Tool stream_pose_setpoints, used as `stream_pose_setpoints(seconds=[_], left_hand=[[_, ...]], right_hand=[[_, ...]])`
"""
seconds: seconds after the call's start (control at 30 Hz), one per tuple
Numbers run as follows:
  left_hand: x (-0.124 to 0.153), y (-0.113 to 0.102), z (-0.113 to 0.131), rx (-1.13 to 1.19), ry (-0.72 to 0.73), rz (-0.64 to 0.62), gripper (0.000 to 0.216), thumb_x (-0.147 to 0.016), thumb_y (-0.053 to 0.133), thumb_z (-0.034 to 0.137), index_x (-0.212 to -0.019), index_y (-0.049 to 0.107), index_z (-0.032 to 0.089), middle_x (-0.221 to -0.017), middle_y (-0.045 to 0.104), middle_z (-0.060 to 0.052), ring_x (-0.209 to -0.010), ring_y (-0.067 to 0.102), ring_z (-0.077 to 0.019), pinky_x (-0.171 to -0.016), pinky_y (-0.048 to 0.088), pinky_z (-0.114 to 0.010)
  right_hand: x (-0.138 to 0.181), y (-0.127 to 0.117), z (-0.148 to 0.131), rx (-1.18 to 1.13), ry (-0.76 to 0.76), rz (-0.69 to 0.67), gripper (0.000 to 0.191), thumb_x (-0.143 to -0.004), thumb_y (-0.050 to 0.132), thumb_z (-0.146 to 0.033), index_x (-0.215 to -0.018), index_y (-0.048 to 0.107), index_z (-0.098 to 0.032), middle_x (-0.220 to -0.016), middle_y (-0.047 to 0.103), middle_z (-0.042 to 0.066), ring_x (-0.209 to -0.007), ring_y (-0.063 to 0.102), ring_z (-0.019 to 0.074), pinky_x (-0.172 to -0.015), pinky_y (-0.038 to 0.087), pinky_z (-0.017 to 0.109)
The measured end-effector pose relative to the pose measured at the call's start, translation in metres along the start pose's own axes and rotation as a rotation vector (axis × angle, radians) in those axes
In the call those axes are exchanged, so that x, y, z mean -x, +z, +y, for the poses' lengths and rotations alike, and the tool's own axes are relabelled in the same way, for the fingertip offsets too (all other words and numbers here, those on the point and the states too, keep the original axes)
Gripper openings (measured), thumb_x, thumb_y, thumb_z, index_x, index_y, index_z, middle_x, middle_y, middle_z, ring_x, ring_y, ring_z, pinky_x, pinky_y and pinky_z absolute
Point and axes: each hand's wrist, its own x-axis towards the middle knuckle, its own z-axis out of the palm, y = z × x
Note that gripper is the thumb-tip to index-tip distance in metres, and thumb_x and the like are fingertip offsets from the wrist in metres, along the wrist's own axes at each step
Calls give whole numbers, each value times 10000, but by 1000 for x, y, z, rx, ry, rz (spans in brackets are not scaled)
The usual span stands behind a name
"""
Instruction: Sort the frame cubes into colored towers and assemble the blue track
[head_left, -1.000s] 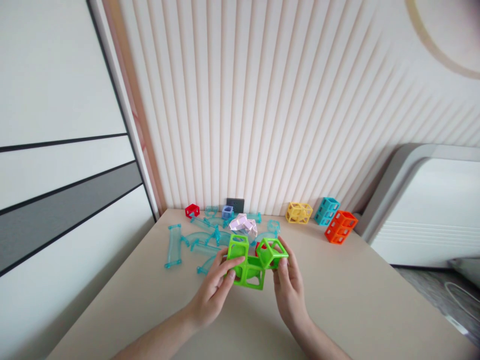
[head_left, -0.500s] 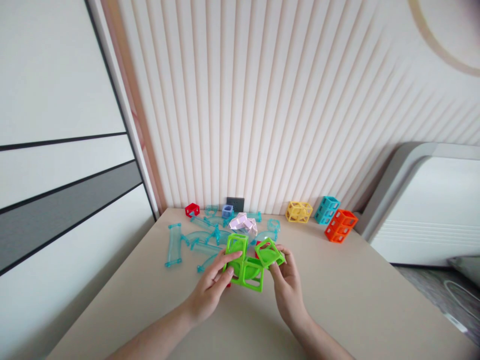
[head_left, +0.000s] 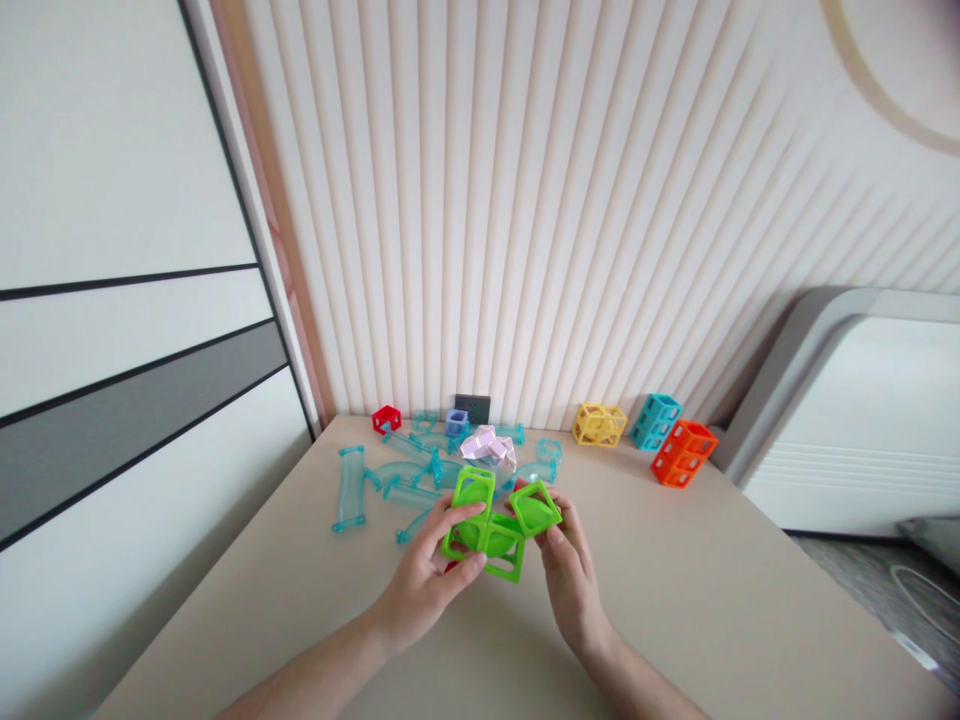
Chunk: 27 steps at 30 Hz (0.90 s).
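My left hand (head_left: pixel 431 570) is closed on a bright green cluster of open-framed block pieces (head_left: pixel 502 541), its thumb on the front lower edge. My right hand (head_left: pixel 570 560) pinches a smaller green block piece (head_left: pixel 535 510), tilted and close to the cluster's upper right corner. Whether the two green parts touch there, I cannot tell. Bits of red show behind the green pieces, mostly hidden by them and my fingers. Beyond my hands lie clear blue track pieces (head_left: pixel 405 495) and a crumpled pale pink wrapper-like thing (head_left: pixel 487 448).
Along the back right stand a yellow block (head_left: pixel 599 425), a blue block stack (head_left: pixel 655 421) and an orange block stack (head_left: pixel 683 453). A red block (head_left: pixel 386 418) and a lavender block (head_left: pixel 456 421) sit at the back left, before a black wall socket (head_left: pixel 473 408). Under everything is a beige table (head_left: pixel 712 600).
The right hand's green piece has turned and shifted slightly left toward the cluster. My left thumb has slid right and down along the cluster's lower edge.
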Motion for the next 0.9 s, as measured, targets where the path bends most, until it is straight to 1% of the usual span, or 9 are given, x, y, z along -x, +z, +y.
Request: stream_pose_setpoints(seconds=[0.1, 0.17, 0.23, 0.37, 0.5, 0.6, 0.7, 0.8, 0.9], left_hand=[[0, 0, -1, 15, -6, -3, 464, -814, 779, 414, -1251, 672, 301, -1457, 433, -75, -1102, 618, -214, -934, 559, -318], [0, 0, -1, 31, -9, -12, 477, -811, 783, 410, -1259, 664, 300, -1450, 439, -76, -1089, 622, -209, -930, 560, -319], [0, 0, -1, 44, -11, -24, 493, -815, 780, 406, -1278, 649, 298, -1454, 439, -80, -1090, 620, -210, -933, 559, -326], [0, -2, -3, 71, -18, -55, 524, -824, 774, 392, -1316, 619, 303, -1463, 441, -81, -1110, 615, -222, -948, 553, -349], [0, -4, -2, 93, -38, -70, 536, -822, 780, 380, -1325, 609, 312, -1474, 436, -81, -1084, 631, -220, -949, 552, -366], [0, -3, 0, 104, -51, -75, 536, -816, 789, 376, -1318, 612, 318, -1486, 413, -82, -1075, 639, -218, -953, 553, -376], [0, -2, 2, 116, -35, -80, 520, -814, 791, 374, -1302, 621, 321, -1458, 433, -75, -1116, 626, -229, -976, 543, -379], [0, -1, 1, 114, -15, -86, 493, -820, 786, 368, -1286, 631, 328, -1409, 465, -64, -1125, 620, -227, -967, 547, -360], [2, 2, 2, 91, 7, -90, 477, -825, 780, 365, -1279, 636, 337, -1381, 482, -58, -1123, 617, -219, -938, 559, -326]], right_hand=[[-1, 2, -6, 15, 5, 39, 372, -948, 579, -521, -1229, 562, -277, -1227, 677, 70, -1128, 641, 263, -933, 532, 415], [-3, 4, -11, -10, 17, 55, 339, -931, 625, -491, -1183, 583, -268, -1211, 690, 69, -1124, 645, 261, -947, 525, 406], [-3, 5, -13, -44, 26, 50, 318, -929, 635, -473, -1163, 589, -263, -1256, 685, 76, -1163, 636, 270, -973, 515, 416], [-1, 5, -10, -103, 19, 46, 291, -944, 619, -446, -1184, 580, -286, -1385, 628, 83, -1252, 604, 288, -1004, 511, 459], [3, 5, -6, -105, -28, 29, 309, -975, 571, -423, -1261, 542, -311, -1462, 566, 89, -1314, 565, 287, -1021, 512, 491], [6, 7, -5, -44, -78, 6, 340, -1016, 489, -412, -1346, 473, -331, -1519, 505, 81, -1357, 529, 268, -1034, 511, 494], [6, 9, -6, 2, -105, -33, 383, -1049, 393, -419, -1422, 402, -332, -1549, 460, 94, -1342, 547, 262, -1000, 543, 485], [5, 11, -7, 59, -132, -56, 447, -1058, 348, -445, -1486, 357, -319, -1523, 485, 113, -1319, 568, 256, -990, 556, 468], [7, 12, -6, 174, -203, -69, 516, -1048, 365, -489, -1530, 321, -311, -1497, 516, 100, -1340, 543, 234, -1008, 549, 432]])
